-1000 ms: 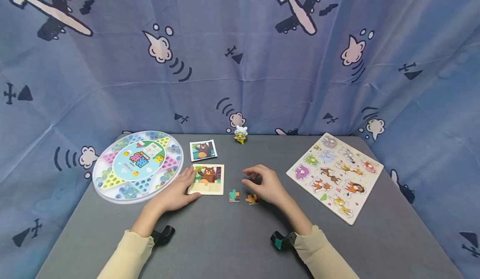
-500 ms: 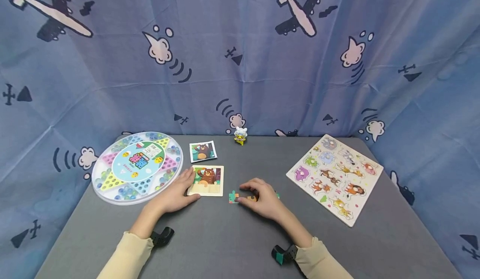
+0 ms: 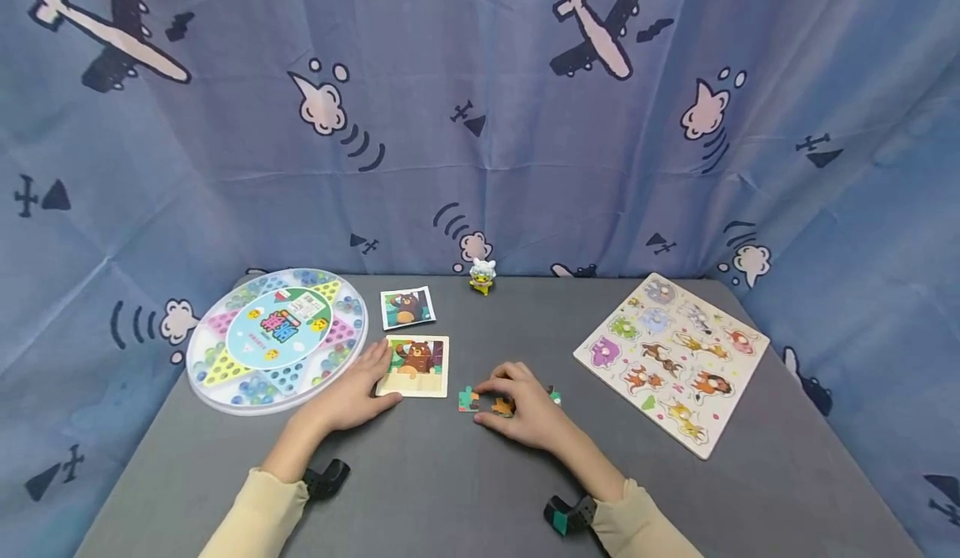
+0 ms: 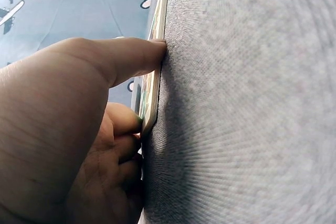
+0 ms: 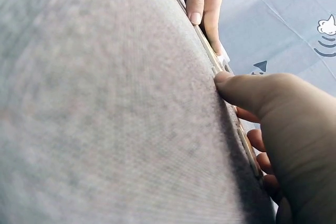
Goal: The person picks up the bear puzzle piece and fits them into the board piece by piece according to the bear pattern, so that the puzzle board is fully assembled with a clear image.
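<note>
My left hand (image 3: 352, 391) lies at the left end of a small wooden jigsaw tray (image 3: 431, 388) with a brown bear picture. Its thumb (image 4: 149, 53) presses the tray's near edge and its fingers rest along the left side. The upper part of the picture is filled; a strip of bare wood shows below. To the right, my right hand (image 3: 528, 412) arches low over loose jigsaw pieces. Its thumb and index fingertips sit at the near and far edges of a teal jigsaw piece (image 3: 467, 399). An orange piece (image 3: 502, 408) shows under the palm, and a green piece (image 3: 555, 395) peeks out behind the knuckles.
A bear picture card (image 3: 408, 308) lies behind the tray. At left is a round marble game board (image 3: 277, 337); at right, an animal peg puzzle board (image 3: 675, 362). A small figurine (image 3: 482, 276) stands at the back before a blue curtain (image 3: 480, 124).
My right hand has come down and a little nearer, over the loose pieces, and its thumb has shifted to the teal piece's near edge. The left hand stays on the tray.
</note>
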A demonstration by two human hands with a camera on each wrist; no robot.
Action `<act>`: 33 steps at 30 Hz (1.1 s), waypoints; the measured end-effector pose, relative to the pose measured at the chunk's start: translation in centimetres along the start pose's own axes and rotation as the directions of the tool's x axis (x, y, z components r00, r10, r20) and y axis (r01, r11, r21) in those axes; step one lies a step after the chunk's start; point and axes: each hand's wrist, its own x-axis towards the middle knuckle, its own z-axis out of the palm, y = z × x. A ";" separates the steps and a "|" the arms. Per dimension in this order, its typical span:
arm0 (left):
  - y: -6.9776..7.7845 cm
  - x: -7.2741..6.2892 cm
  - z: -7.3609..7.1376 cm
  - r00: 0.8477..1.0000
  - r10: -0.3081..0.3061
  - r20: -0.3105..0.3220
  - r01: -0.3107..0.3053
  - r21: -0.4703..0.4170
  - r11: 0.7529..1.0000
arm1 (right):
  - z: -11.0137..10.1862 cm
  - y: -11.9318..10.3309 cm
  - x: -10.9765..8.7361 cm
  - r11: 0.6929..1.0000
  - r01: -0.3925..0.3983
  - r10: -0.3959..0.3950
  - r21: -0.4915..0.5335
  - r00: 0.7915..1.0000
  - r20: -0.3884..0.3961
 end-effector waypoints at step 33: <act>-0.2 0.1 0.1 1.000 -0.004 0.005 0.004 0.006 1.000 | 1.0 -0.9 0.4 0.997 0.018 -0.022 -0.071 0.999 -0.048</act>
